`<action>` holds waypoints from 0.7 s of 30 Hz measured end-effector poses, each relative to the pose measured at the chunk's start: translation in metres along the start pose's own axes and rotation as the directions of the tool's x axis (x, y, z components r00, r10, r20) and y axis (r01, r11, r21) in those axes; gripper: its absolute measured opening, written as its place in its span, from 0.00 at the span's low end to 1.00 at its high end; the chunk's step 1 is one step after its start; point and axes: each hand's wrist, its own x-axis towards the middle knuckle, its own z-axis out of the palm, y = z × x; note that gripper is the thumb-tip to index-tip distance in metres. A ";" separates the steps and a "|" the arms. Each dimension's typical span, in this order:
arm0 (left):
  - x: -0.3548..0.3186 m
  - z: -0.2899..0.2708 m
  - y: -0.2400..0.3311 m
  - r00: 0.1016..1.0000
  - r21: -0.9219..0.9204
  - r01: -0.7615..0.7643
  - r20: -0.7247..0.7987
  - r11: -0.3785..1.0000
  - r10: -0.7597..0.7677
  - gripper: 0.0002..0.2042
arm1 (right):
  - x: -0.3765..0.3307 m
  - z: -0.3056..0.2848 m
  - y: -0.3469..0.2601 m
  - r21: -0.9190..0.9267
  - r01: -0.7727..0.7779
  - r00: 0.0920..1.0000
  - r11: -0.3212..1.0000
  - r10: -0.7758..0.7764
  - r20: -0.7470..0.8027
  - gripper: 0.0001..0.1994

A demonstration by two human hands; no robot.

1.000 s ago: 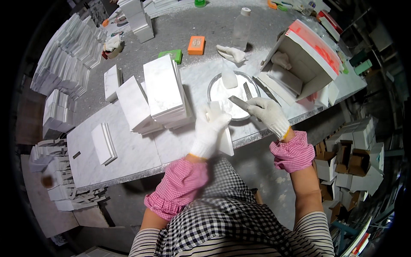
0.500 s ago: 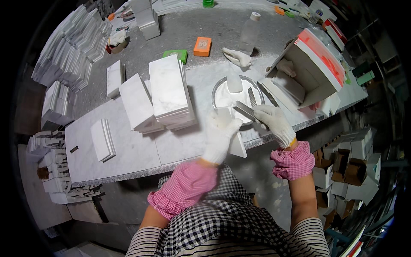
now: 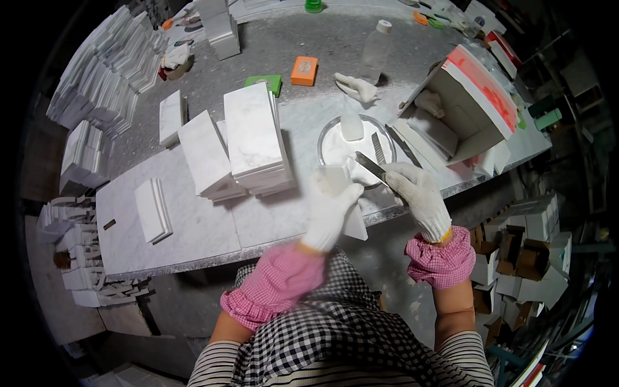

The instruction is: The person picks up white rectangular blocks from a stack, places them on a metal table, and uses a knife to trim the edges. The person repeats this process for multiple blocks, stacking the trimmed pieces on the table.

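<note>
My left hand (image 3: 330, 209), in a white knit glove, is closed on a white marble tile (image 3: 355, 224) held tilted over the table's near edge. Part of the tile is hidden behind the glove. My gloved right hand (image 3: 418, 197) grips a flat, dark metal blade (image 3: 370, 166), its tip pointing up and left, just right of my left hand. Behind the blade sits a round metal-rimmed bowl (image 3: 321, 143) of white powder (image 3: 336, 145). In the bowl rest a translucent plastic piece (image 3: 351, 126) and a grey ridged strip (image 3: 378, 148).
Stacked white tiles (image 3: 255, 132) stand left of the bowl, with a few thin tiles (image 3: 153, 209) further left. An open carton (image 3: 477, 132) lies at the right. Behind are an orange box (image 3: 304, 70), a green box (image 3: 258, 82), a plastic bottle (image 3: 375, 51) and a loose glove (image 3: 356, 88).
My right hand has drawn slightly back toward me, and the blade slants more steeply. The left hand with the tile has shifted only a little.
</note>
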 end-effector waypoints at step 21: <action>0.018 0.009 0.036 0.933 0.430 -0.285 -0.079 0.857 0.350 0.49 | 0.010 0.000 -0.024 0.029 0.059 0.998 0.998 -0.058 -0.028 0.15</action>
